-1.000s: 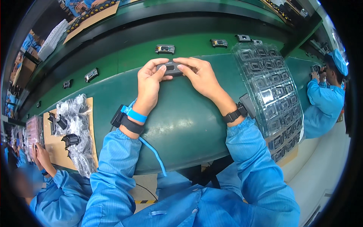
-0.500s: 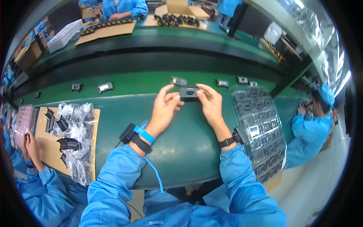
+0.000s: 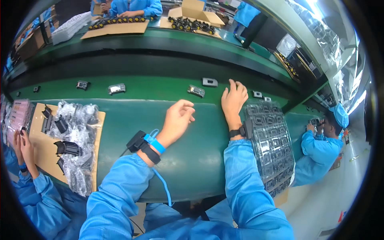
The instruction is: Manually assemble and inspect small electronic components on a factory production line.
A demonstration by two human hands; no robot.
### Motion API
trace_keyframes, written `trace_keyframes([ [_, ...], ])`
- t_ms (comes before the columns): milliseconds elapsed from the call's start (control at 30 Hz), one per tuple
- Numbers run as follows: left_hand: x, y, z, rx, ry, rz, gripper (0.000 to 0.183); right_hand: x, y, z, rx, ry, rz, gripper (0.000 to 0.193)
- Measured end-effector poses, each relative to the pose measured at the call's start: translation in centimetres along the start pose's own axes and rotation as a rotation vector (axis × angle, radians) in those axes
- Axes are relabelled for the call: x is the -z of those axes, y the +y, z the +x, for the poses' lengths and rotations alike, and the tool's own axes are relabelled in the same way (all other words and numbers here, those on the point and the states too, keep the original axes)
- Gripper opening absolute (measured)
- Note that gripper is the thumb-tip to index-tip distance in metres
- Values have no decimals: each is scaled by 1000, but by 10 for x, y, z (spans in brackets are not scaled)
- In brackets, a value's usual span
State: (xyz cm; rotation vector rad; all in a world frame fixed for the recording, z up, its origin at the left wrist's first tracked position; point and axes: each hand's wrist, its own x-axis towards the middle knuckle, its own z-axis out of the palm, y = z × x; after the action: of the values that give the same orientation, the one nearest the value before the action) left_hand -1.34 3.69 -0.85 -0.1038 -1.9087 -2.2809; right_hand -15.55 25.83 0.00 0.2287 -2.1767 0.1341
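Observation:
My left hand [image 3: 178, 121] hovers over the green table mat with its fingers loosely bent and apart, holding nothing that I can see. My right hand [image 3: 235, 100] reaches to the green conveyor strip, fingers extended and spread; whatever lies under it is hidden. To its left on the strip lies a black rectangular plastic housing [image 3: 209, 82] with a slot in its top. Nearer, and slightly left of that, is a small module with a grey-clear face [image 3: 196, 91]. A black strap and a blue band [image 3: 154, 143] with a cord circle my left wrist.
At right stands a clear blister tray [image 3: 272, 138] of black parts. On the left, cardboard [image 3: 101, 140] bears bagged parts and black brackets [image 3: 68, 148]. More modules [image 3: 116, 89] lie along the strip. Co-workers sit on both sides; across the bench is an open carton [image 3: 192, 10].
The black housing that both hands held now lies on the strip. My right hand has moved right and farther away; my left has drawn back slightly. The view has shifted a little.

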Motion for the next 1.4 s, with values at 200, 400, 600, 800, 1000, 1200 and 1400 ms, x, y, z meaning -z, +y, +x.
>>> trace_keyframes([
  [200,-6,4,6,-14,-38,23,17,-13,31,-6,-216,-289,5,45],
  [400,-3,-3,1,-22,-46,56,15,-13,28,-2,-191,-275,-13,35],
  [600,-7,1,0,-22,-71,66,15,-14,38,-1,-267,-331,-21,39],
  [800,4,1,-3,-34,-39,62,14,-5,22,0,-117,-190,279,37],
  [1000,0,0,2,-43,-79,83,14,-5,24,0,-400,-321,246,58],
  [1200,-8,3,1,-56,-104,89,15,-3,36,-2,-260,-238,298,54],
  [1400,3,0,0,-38,-79,78,16,30,-2,-2,-247,3,543,52],
])
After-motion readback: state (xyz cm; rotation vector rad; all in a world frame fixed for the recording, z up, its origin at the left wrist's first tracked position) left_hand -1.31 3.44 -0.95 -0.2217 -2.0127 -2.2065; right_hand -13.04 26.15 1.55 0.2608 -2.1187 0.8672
